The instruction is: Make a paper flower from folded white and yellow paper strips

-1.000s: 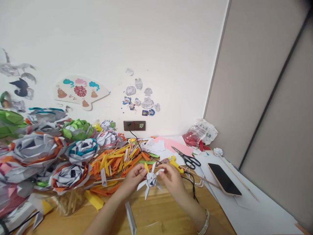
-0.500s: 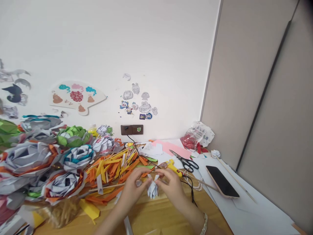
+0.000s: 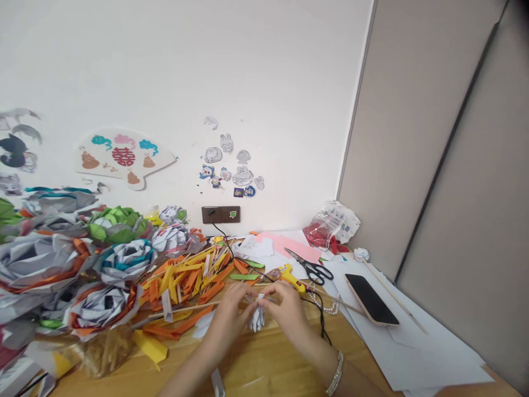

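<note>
A small white folded-paper flower [image 3: 257, 320] hangs below my fingers over the wooden table [image 3: 264, 364]. My left hand [image 3: 233, 309] pinches its upper part from the left. From the right, my right hand [image 3: 285, 309] grips the same part, with thumb and forefinger close to the left fingertips. Both sets of fingers hide the top of the flower. Just behind my right hand lies a yellow glue gun [image 3: 292, 279] with a black cord. White paper pieces [image 3: 203, 325] rest beside my left wrist.
Large paper flowers [image 3: 103, 309] crowd the left side. Orange and yellow paper strips [image 3: 182, 281] lie heaped mid-table. Scissors [image 3: 312, 267], a bead string [image 3: 328, 305], a phone [image 3: 371, 299] on white sheets [image 3: 433, 358], a thin stick [image 3: 397, 298] and a plastic bag [image 3: 330, 223] are at right.
My fingers have drawn closer together around the top of the flower, which now shows less of its upper part. The whole view has shifted slightly.
</note>
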Tool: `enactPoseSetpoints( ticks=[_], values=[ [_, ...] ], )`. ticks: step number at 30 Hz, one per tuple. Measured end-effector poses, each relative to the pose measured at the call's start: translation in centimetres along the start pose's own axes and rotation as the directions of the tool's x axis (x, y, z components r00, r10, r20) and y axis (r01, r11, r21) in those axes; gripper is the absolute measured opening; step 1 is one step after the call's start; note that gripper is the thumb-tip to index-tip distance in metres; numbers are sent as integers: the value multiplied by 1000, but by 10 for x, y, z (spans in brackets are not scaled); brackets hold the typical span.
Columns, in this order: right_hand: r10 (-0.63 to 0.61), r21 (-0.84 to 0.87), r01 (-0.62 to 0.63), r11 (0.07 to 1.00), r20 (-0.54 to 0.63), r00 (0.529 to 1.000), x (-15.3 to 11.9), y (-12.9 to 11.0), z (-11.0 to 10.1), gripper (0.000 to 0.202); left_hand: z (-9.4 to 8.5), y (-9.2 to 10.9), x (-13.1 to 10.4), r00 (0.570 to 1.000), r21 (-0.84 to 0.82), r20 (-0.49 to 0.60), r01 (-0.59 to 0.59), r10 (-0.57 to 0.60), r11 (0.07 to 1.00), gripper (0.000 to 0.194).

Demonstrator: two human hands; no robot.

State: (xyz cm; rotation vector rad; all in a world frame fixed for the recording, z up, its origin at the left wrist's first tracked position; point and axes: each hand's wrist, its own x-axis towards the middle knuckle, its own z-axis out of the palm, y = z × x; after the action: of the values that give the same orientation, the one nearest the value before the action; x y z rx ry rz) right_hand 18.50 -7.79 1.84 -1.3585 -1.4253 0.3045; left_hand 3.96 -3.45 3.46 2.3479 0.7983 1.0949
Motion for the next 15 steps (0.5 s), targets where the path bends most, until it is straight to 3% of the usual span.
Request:
enactPoseSetpoints(
  ticks=[4, 8, 12, 15],
  values=[
    [-14, -43, 14, 999, 12, 1000, 0, -1, -1, 10, -1, 5, 0, 998, -11, 15, 56, -56, 998, 9],
    [-61, -40, 63, 997, 35, 997, 1, 0, -4, 10, -5, 8, 0, 998, 3, 60, 21, -21, 1000, 14],
    [-187, -45, 188, 981, 26, 982, 1, -1, -9, 10, -9, 10, 0, 996, 19, 84, -23, 21, 1000, 16],
    [-334, -24, 335, 942, 45, 942, 3, -3, -15, 9, -10, 11, -1, 992, 33, 76, -99, 97, 995, 16]
  ],
)
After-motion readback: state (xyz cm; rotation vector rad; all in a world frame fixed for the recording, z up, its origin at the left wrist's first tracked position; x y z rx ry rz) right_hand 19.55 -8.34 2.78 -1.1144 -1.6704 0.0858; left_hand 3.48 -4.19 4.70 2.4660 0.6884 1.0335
